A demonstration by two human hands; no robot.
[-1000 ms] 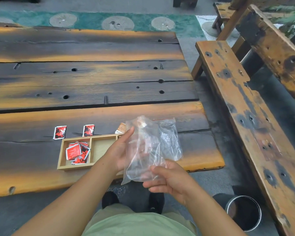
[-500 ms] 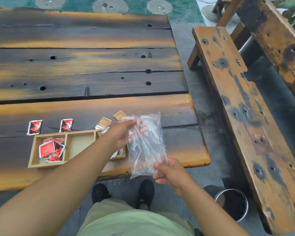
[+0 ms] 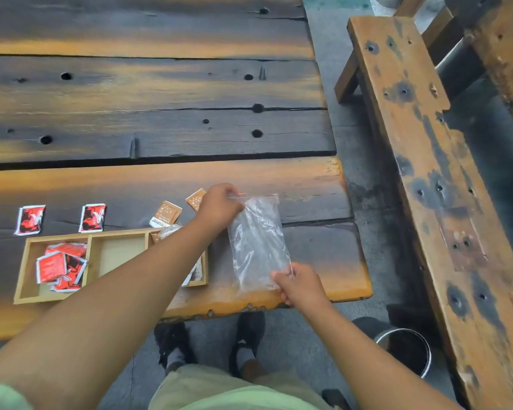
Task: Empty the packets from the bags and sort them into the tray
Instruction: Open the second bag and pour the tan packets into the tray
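A clear plastic bag (image 3: 256, 241), looking empty, lies stretched over the table's near right corner. My left hand (image 3: 219, 207) pinches its top edge and my right hand (image 3: 299, 287) pinches its bottom corner. A wooden three-part tray (image 3: 91, 263) sits to the left. Its left compartment holds several red packets (image 3: 61, 266), the middle one is bare, and my left forearm hides most of the right one. Two red packets (image 3: 30, 219) (image 3: 92, 217) and two brown packets (image 3: 166, 214) (image 3: 195, 199) lie on the table behind the tray.
The worn wooden table (image 3: 160, 179) ends just right of the bag. A wooden bench (image 3: 433, 173) runs along the right side. A metal bucket (image 3: 403, 350) stands on the floor by my right arm. My feet are below the table edge.
The bag has come down from mid-air, where it was bunched, and is now pulled flat over the table corner. Both hands moved down with it; the view tilted lower.
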